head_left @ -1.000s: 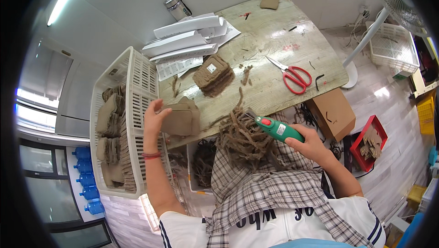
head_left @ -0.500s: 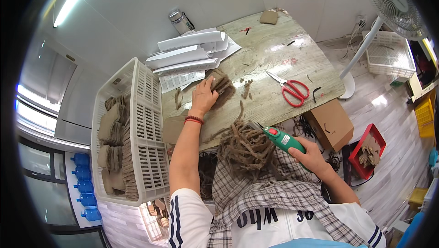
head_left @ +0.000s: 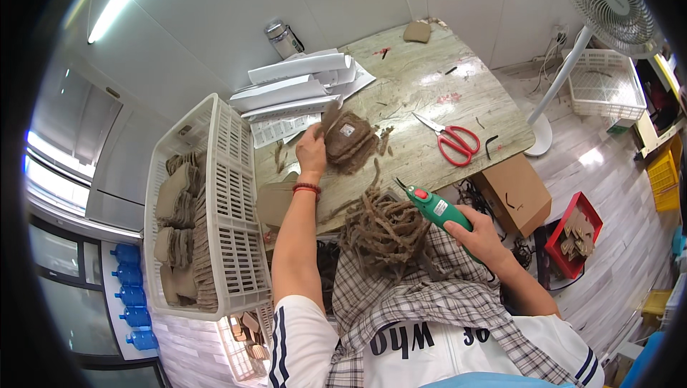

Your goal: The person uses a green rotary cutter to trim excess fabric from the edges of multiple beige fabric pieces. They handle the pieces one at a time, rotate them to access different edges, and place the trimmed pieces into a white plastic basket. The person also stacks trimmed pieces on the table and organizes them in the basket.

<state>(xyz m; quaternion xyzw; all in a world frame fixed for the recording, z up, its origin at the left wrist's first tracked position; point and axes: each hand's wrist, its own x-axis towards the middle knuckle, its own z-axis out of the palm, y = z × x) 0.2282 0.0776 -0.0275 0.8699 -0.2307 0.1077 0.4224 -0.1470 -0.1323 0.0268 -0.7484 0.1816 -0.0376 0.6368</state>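
Pad (head_left: 331,116) is up on edge at the left side of the stack (head_left: 352,146), over the table (head_left: 411,105); slightly blurred, can't tell if its lower edge touches the stack. Left hand (head_left: 310,152) is closed on it, fingers at its near end, red bands on the wrist. Stack is brown, fuzzy-edged, white label on top. Right hand (head_left: 478,234) is wrapped around the green cutter (head_left: 434,206), red button up, dark forked tip pointing up-left, clear of the stack. Under and left of the cutter: a heap of brown scraps (head_left: 383,234) on the plaid cloth (head_left: 422,302) over the lap, against the near table edge. Flat pads (head_left: 278,202) sit at the table's near left corner, partly behind the left forearm. Papers (head_left: 290,91) lie just beyond the left hand, steel flask (head_left: 283,40) behind them. Scissors (head_left: 449,131), red handles, lie right of the stack, tips toward far left. One loose piece (head_left: 417,31) at the far end. Left of the table: white crate (head_left: 227,209) loaded with brown pads. Right side, below table level: carton (head_left: 515,198), then red tray (head_left: 555,250) with small tan pieces. Fan (head_left: 615,5) stands farther out, far right.
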